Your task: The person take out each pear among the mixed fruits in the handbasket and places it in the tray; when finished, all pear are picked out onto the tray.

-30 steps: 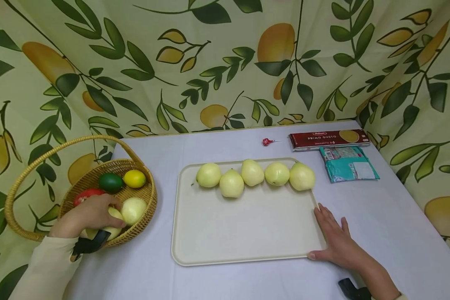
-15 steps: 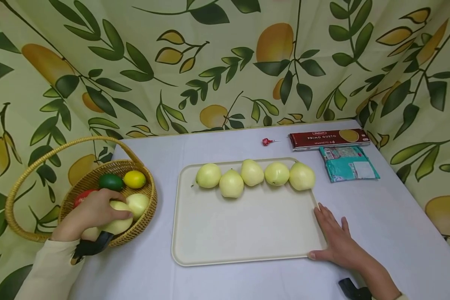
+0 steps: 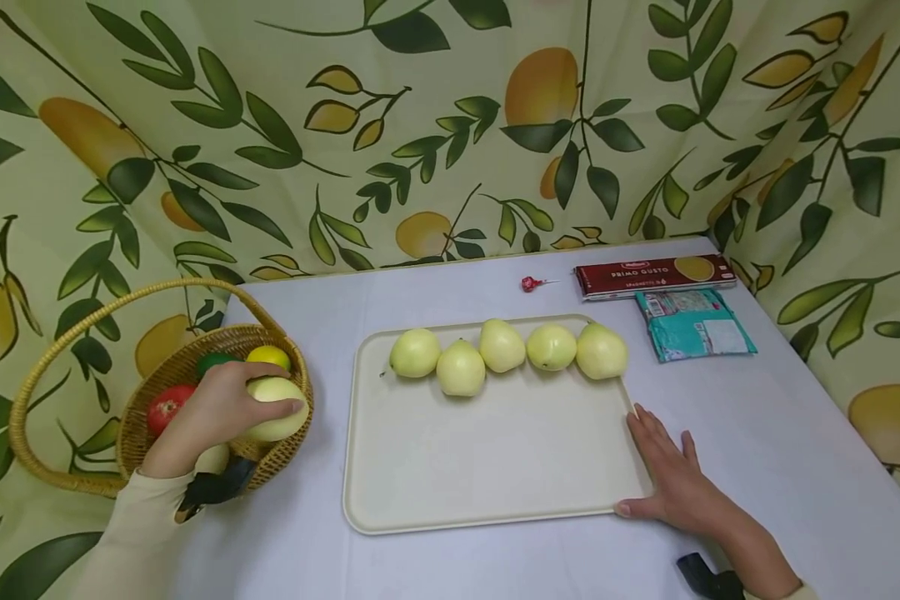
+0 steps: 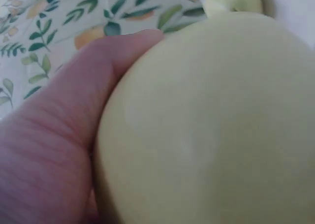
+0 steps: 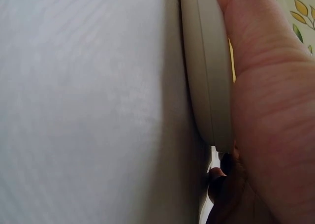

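Over the right side of the wicker basket [image 3: 141, 379], my left hand [image 3: 213, 408] grips a pale yellow-green pear [image 3: 279, 410], thumb along its near side. In the left wrist view this pear [image 4: 206, 120] fills much of the picture, with my thumb against it. Several similar pears [image 3: 461, 368] stand in a row along the far side of the cream tray [image 3: 487, 467]. My right hand [image 3: 675, 483] rests at the tray's near right corner, fingers straight along its right edge and thumb at the front edge. The right wrist view shows this hand against the tray rim [image 5: 216, 86].
Inside the basket lie a red round fruit [image 3: 168, 408], a dark green fruit [image 3: 213, 362], a yellow lemon [image 3: 268, 357] and a partly hidden pale fruit [image 3: 213, 458]. A lollipop [image 3: 531, 284], spaghetti box [image 3: 656, 277] and teal packet [image 3: 697, 327] lie behind and right of the tray.
My left hand has taken the pear up from the basket's near part and moved it right, toward the basket's right rim. The right hand and the tray have stayed put.
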Motion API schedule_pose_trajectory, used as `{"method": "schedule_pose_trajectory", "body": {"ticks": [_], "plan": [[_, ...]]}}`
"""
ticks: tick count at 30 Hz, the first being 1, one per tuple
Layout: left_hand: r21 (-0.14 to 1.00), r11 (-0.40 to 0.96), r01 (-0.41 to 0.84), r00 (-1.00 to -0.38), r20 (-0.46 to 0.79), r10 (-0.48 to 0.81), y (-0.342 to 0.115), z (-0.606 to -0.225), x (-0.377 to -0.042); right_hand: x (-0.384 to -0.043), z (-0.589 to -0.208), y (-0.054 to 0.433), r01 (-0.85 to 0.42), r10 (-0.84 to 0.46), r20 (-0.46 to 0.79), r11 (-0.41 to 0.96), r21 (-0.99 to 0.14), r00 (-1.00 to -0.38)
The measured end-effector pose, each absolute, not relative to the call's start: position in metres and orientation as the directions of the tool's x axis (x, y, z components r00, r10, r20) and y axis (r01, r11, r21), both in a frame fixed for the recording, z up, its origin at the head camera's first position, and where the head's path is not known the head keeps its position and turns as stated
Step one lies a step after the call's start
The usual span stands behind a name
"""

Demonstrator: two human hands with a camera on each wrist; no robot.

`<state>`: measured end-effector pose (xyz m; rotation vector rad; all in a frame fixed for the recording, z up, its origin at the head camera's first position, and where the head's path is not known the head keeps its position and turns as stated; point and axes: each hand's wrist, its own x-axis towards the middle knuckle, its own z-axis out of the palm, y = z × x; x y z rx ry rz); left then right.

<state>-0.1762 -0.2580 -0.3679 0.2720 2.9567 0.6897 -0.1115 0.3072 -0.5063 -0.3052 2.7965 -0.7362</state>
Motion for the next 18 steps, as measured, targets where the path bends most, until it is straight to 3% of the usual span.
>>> {"method": "schedule_pose_trajectory", "body": {"ticks": [11, 18], "plan": [[0.620, 0.763, 0.184, -0.974, 0.009, 0.228, -0.206, -0.405, -0.193, -0.111, -0.507, 0.308, -0.157, -0.274, -0.149, 0.834, -0.529, -0.950], [0.752, 0.642, 0.151, -0.983, 0.049, 0.175, -0.172, -0.440, -0.198, -0.111, -0.508, 0.309, -0.148, -0.261, -0.152, 0.843, -0.518, -0.953]]}}
